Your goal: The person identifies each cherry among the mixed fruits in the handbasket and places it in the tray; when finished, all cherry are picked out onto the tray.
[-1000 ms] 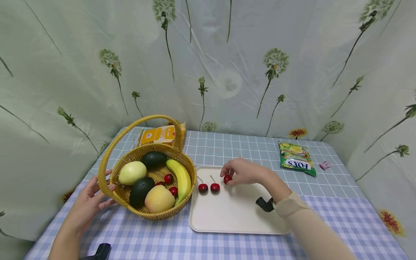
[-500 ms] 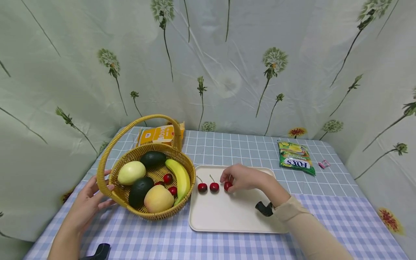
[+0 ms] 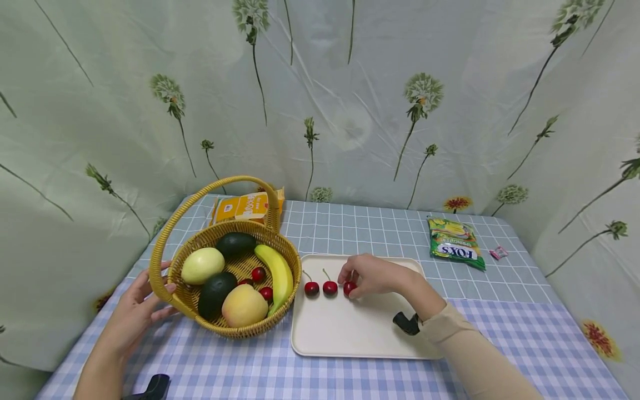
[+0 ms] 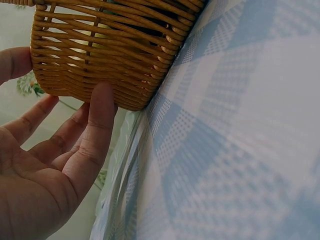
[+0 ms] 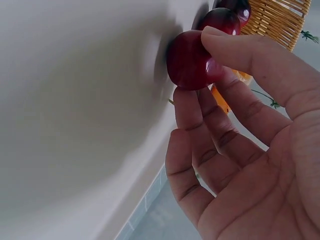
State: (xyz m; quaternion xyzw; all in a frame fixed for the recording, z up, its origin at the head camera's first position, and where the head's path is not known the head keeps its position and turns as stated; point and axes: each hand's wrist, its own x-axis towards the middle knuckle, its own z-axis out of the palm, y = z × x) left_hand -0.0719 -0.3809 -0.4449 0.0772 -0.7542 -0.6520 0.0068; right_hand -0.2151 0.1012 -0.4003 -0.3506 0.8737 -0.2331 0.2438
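Right hand (image 3: 377,275): grasping, pinched a red cherry (image 3: 349,288) between thumb and fingers; beige sleeve (image 3: 470,344) crossed the near right corner of the tray
Held cherry: at the white tray (image 3: 345,330), far half, closer to left edge than right; I couldn't tell if it touched down
Other cherries: left cherry (image 3: 311,289) and middle cherry (image 3: 330,288) lay on the tray in line with it, towards left edge, stems pointing to far edge
Left hand (image 3: 135,308): released, fingers spread, fingertips against the wall of the wicker basket (image 3: 235,333)
Basket: on the table (image 3: 240,372), just beside the tray's left edge, handle (image 3: 245,179) arched up
Inside basket: banana (image 3: 281,278) by right rim, peach (image 3: 245,305) by near rim, pale yellow fruit (image 3: 202,266) at left, two dark green fruits (image 3: 217,294), more cherries (image 3: 258,274) between
Table's far left corner: orange packet (image 3: 250,206) behind basket
Table's far right corner: green packet (image 3: 455,241), small pink packet (image 3: 499,253) beside it
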